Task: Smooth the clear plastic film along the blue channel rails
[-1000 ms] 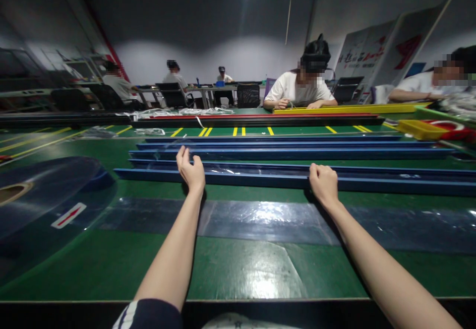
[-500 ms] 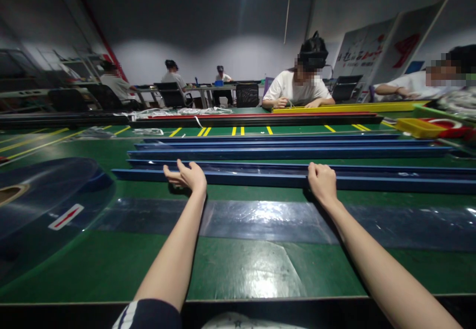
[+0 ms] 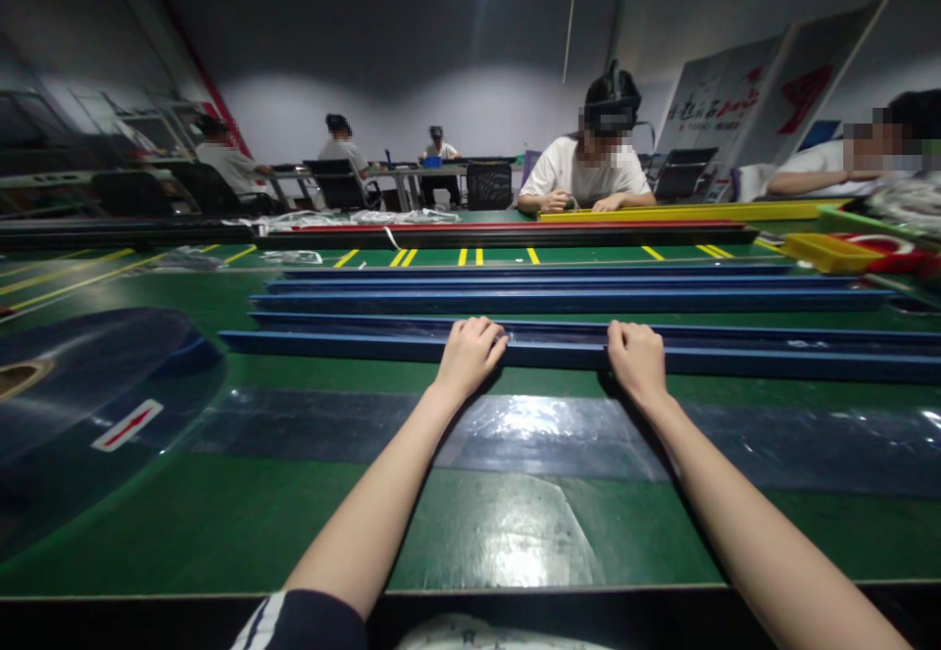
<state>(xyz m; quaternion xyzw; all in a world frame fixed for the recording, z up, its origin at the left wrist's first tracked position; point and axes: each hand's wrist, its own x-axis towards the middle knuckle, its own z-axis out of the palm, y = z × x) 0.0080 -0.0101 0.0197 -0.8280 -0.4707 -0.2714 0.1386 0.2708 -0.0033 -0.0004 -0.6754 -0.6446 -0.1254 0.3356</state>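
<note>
A long blue channel strip [image 3: 353, 344] lies across the green table, nearest to me of several blue strips. My left hand [image 3: 474, 351] is on this strip near the middle, its fingers curled over the near edge and into the channel. To its right, my right hand [image 3: 638, 358] is closed on the same strip, knuckles up. Clear film shows inside the channel. Between my forearms and beyond them, a wide band of transparent film [image 3: 529, 429] lies flat on the table.
At the left is a large roll of clear film [image 3: 176, 375] with a red arrow label. Behind lie more blue strips [image 3: 573, 299], black and red strips, and a yellow tray [image 3: 830, 252]. Across the table a person [image 3: 588, 175] works at a yellow strip [image 3: 698, 211]; others sit farther back.
My left hand has moved right along the blue strip, and its spread fingers have closed over it. My right hand stays in place. The person at the far right has shifted an arm.
</note>
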